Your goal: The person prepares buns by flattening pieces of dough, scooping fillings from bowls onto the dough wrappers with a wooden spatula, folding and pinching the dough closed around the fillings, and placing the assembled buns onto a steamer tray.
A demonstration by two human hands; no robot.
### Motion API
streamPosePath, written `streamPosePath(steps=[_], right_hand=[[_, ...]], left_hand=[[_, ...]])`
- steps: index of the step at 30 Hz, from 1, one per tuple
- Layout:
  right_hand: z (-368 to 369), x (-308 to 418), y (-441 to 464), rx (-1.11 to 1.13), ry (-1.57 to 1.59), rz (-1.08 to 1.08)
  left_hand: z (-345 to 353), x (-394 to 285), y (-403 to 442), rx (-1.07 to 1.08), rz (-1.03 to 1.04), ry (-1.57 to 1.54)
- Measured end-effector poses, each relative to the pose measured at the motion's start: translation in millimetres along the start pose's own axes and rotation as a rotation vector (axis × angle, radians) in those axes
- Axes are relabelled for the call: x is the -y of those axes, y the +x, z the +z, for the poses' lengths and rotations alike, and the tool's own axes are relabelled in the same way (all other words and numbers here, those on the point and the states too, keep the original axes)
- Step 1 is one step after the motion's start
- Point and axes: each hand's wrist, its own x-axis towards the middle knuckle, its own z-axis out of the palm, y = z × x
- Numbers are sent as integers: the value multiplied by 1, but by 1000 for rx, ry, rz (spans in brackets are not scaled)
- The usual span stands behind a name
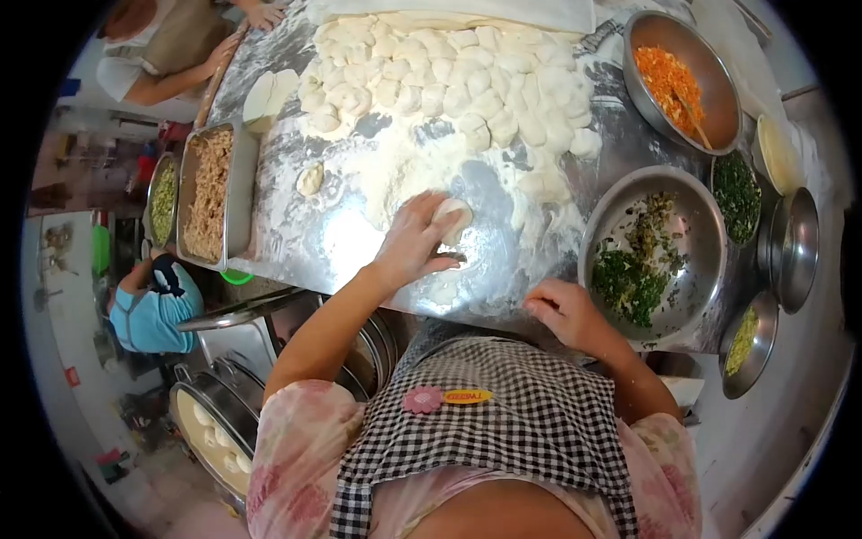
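Nearest, the black-and-white checked cloth apron [503, 386] is cut off below. The hands are apart: the right hand [566, 310] curls loosely by the table's near edge, its palm hidden; whether it holds anything, I cannot tell. The left hand [415, 235] touches a small round white dough piece [455, 218] over the floury steel table [530, 260], its grip unclear. Beyond, overlapping pale dough rounds [449, 76] blur together.

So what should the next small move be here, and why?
Probably bring the right hand over to the dough piece: the left hand has it at its fingertips, while the right, near the steel bowl, seems to hold nothing.
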Motion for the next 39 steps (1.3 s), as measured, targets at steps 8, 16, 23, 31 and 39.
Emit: streamPosePath(steps=[8,16,23,31,39], right_hand=[[12,16,-30,-148,22,181],[47,-28,-36,-113,-40,101],[64,-75,51,-268,513,126],[117,-39,88,-142,448,-55],[79,-27,74,-418,445,237]], left_hand=[[44,21,12,198,198,-54],[36,-8,39,389,182,318],[39,2,65,254,89,282],[13,33,51,27,-346,-357],[7,18,33,189,-466,-238]])
